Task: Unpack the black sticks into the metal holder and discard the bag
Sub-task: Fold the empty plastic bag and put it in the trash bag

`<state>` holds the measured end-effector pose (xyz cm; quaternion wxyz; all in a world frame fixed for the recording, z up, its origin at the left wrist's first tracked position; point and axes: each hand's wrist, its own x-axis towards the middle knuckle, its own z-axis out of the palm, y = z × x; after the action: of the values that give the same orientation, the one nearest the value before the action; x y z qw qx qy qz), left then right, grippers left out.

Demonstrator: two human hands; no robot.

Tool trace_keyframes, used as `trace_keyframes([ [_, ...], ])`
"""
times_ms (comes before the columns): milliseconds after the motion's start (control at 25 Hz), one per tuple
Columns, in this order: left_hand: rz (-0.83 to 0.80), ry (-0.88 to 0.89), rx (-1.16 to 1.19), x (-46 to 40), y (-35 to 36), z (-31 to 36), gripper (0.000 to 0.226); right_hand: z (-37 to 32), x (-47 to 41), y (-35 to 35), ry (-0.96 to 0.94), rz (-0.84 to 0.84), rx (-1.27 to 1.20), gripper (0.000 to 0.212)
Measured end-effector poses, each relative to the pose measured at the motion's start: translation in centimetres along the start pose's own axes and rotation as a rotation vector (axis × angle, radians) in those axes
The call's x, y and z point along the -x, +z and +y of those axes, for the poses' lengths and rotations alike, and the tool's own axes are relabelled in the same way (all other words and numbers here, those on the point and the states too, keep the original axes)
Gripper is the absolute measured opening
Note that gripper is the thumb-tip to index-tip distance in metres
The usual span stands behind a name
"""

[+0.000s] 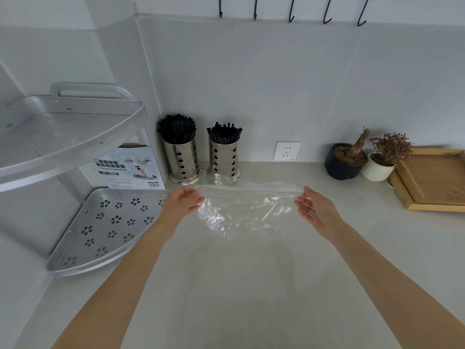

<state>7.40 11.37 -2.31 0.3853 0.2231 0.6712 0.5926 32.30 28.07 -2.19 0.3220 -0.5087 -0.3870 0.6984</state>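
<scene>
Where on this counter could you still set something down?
Bare counter lies between the forearms, below the plastic bag. Another bare strip runs along the wall from the right metal holder to the black pot. The left is crowded by the corner shelf, the right by the wooden tray.

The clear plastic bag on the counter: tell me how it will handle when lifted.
The clear plastic bag looks empty and crinkled, so probably very light and floppy. Its glossy film may slip between fingers. Likely to sag unless gathered up.
</scene>
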Motion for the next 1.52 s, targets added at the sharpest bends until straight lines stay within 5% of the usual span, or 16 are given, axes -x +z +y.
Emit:
trace_keyframes([
  [200, 0.063, -0.066, 0.266, 0.8, 0.3, -0.7, 0.02, 1.0, 1.2, 0.0, -0.085, -0.047, -0.106, 0.008],
  [400, 0.076, -0.241, 0.424, 1.5, 0.4, -3.5, 0.015, 3.8, 1.7, -0.5, 0.002, -0.035, -0.107, 0.031],
  [600, 0.184, -0.369, 0.373, 1.9, 0.7, -6.3, 0.006, 7.1, 2.2, -1.0, 0.158, -0.011, 0.035, 0.037],
  [760, 0.249, -0.406, 0.294, 2.6, 1.1, -7.5, 0.053, 9.3, 2.1, -2.3, 0.253, -0.037, 0.245, 0.038],
  [880, 0.253, -0.415, 0.152, 3.1, 1.1, -7.7, 0.042, 10.0, 1.8, -2.7, 0.254, 0.03, 0.345, 0.036],
  [1280, 0.213, -0.341, -0.141, 1.5, -0.1, -8.2, 0.036, 8.0, -0.4, -1.3, 0.026, 0.269, 0.701, 0.042],
  [1520, 0.202, -0.32, -0.23, -0.9, 0.1, -7.7, 0.046, 5.6, -2.0, 1.3, -0.084, 0.108, 0.873, 0.043],
])
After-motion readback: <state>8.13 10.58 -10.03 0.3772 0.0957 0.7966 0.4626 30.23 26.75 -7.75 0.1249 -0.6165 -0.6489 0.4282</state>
